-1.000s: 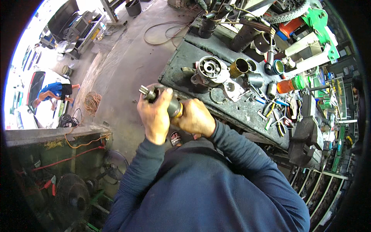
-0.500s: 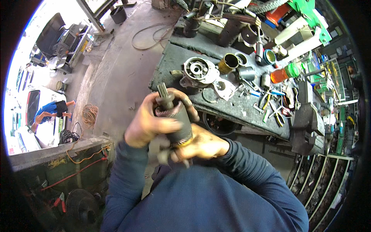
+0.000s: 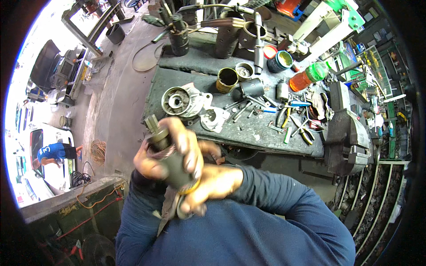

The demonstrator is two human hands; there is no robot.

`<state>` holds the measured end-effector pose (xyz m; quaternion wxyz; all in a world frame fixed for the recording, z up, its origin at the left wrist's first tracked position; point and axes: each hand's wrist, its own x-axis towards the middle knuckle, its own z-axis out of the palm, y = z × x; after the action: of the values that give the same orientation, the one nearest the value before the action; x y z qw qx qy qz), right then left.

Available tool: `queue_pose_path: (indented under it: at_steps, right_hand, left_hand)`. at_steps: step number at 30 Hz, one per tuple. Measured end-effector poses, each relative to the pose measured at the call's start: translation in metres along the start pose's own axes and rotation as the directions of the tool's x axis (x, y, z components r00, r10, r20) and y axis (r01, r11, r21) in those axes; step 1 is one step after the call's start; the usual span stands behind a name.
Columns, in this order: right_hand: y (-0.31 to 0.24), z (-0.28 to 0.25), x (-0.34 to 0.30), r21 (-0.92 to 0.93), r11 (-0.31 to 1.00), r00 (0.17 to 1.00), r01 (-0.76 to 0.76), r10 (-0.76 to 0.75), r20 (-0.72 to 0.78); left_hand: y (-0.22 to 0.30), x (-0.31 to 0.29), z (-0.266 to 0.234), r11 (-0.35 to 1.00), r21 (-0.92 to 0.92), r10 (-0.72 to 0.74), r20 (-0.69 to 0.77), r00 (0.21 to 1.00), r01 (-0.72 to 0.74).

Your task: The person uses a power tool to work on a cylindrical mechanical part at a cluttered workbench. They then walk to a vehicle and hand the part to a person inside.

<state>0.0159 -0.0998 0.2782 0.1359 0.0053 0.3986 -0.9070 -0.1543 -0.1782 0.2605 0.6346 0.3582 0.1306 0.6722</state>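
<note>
A dark grey cylindrical metal motor part (image 3: 174, 172) with a ridged steel shaft (image 3: 154, 123) is in the air, tilted, off the front-left corner of the dark worn work surface (image 3: 262, 133) and before the person's chest. The left hand (image 3: 186, 144) wraps its upper body, thumb on one side and fingers on the other, so that grip is clenched on it. The right hand (image 3: 217, 182) grasps its lower end by the yellow band (image 3: 188, 188); those fingertips are blurred. The shaft points up toward the corner.

On the surface, a round silver cast-metal housing (image 3: 178, 101) sits just behind that corner, close to the left edge. A flat silver metal bracket (image 3: 213, 119) lies beside it, near the front edge. Along this edge, a bare stretch of top runs from the bracket to the yellow-and-black pliers (image 3: 305, 136), giving some room. A heavy black metal vise (image 3: 344, 142) takes up the right end. A yellowish hollow metal cylinder (image 3: 227, 80) stands upright behind the bracket, well back from the front edge. Past the left edge stretches grey concrete floor (image 3: 120, 106).
</note>
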Motion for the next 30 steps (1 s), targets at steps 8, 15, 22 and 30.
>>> queue_pose_path:
  at_steps: [8, 15, 22, 30]
  right_hand:
    - [-0.012, -0.057, -0.039, -0.639, 0.751, 0.911, 0.166, -0.365, -0.193]
    - [-0.032, -0.126, -0.070, -0.788, 0.608, 0.869, -0.101, -0.332, -0.367]
    - [-0.028, -0.114, -0.116, -0.740, 0.171, 0.459, -0.650, -0.688, -0.562]
    - [-0.010, -0.197, -0.273, -0.294, 0.006, 0.174, -0.956, -0.797, -0.579]
  left_hand:
    - [-0.026, 0.048, 0.027, 0.852, 0.523, 0.139, -0.248, 0.959, 0.012]
    - [-0.088, 0.103, 0.015, 0.719, 0.685, 0.323, -0.478, 0.817, 0.116]
    - [-0.102, 0.131, 0.018, 0.971, 0.102, 0.196, -0.857, 0.476, -0.217]
    - [-0.087, 0.112, 0.024, 0.971, 0.116, 0.207, -0.848, 0.488, -0.210]
